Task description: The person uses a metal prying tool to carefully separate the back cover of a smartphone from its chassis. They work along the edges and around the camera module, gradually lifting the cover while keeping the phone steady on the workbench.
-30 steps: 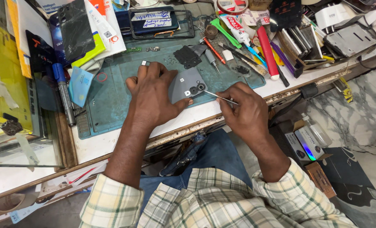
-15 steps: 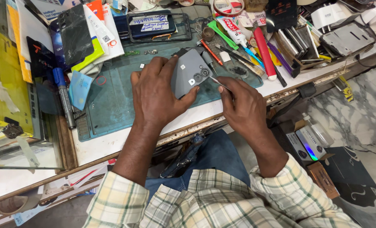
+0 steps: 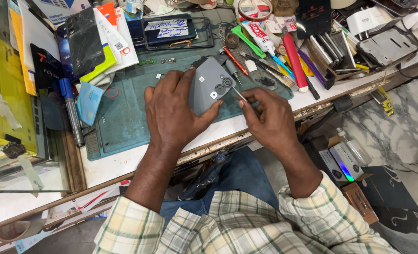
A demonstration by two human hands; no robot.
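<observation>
2 hands work just past the near edge of the bench, above the person's lap. Closest, the right hand (image 3: 270, 123) is closed around a thin metal tool (image 3: 241, 95), pinched near its tip, which meets the camera corner of a grey phone (image 3: 210, 86); holding it so short likely gives fine control. The left hand (image 3: 173, 110) grips the phone, thumb under its lower edge and fingers wrapped behind, tilting it up off the green work mat (image 3: 124, 117) so its back faces the camera and the tool can reach. The mat's left half is bare, giving the left hand room to shift, while the white table edge (image 3: 138, 162) runs close under both wrists. To the right, room is tighter: screwdrivers, a red marker (image 3: 295, 61) and loose tools crowd the mat's far right corner. Farther back, a dark phone frame (image 3: 173, 32) lies along the mat's far edge, with a black phone back (image 3: 84, 40) leaning on papers at the far left.
</observation>
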